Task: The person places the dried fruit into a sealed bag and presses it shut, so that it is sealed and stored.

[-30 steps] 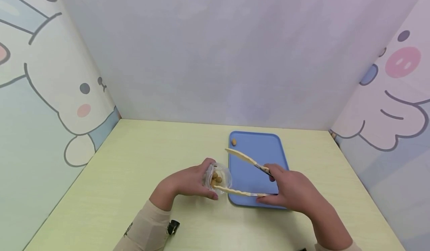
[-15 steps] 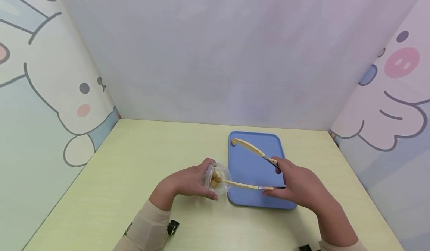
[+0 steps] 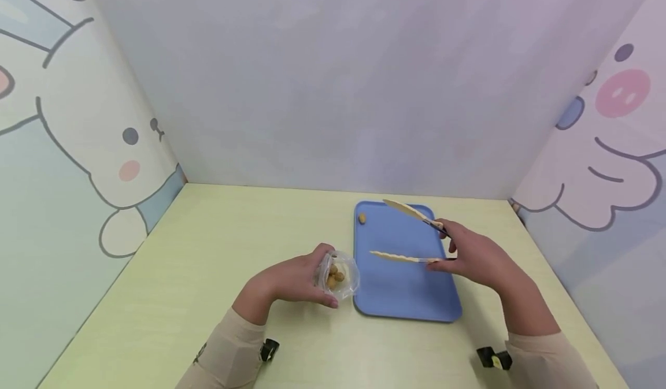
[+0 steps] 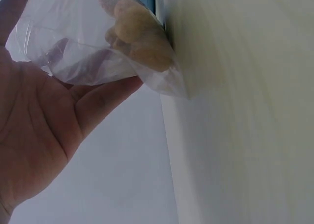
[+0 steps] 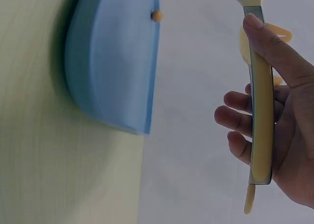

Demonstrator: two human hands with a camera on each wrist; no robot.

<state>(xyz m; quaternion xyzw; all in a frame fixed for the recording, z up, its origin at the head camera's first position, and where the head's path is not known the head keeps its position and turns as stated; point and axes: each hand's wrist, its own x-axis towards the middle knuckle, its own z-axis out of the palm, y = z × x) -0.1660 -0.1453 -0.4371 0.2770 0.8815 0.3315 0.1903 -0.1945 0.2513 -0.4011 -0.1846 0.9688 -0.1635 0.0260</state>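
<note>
My left hand [image 3: 293, 279] holds a clear plastic bag [image 3: 351, 279] by its sides, thumb and fingers around it, its mouth spread wide. Several small brown nut-like pieces [image 3: 333, 282] lie inside; through the film in the left wrist view the rounded pieces [image 4: 135, 25] look tan. Over the blue tray [image 3: 411, 296], my right hand [image 3: 473, 256] grips a pair of tongs [image 3: 398, 257] with cream tips and dark metal arms. The tongs' arms stand spread apart with nothing between them. One brown piece [image 3: 362, 218] rests in the tray's far left corner.
Bag and tray stand side by side on a pale yellow table [image 3: 234, 233]. Walls with cartoon animals border the table left and right, and a plain pale wall [image 3: 333, 88] rises behind it. Black straps [image 3: 494, 358] show at the sleeves.
My right hand has carried the spread tongs away from the bag's mouth, rightward and farther back over the tray. The left hand and the bag stay in place.
</note>
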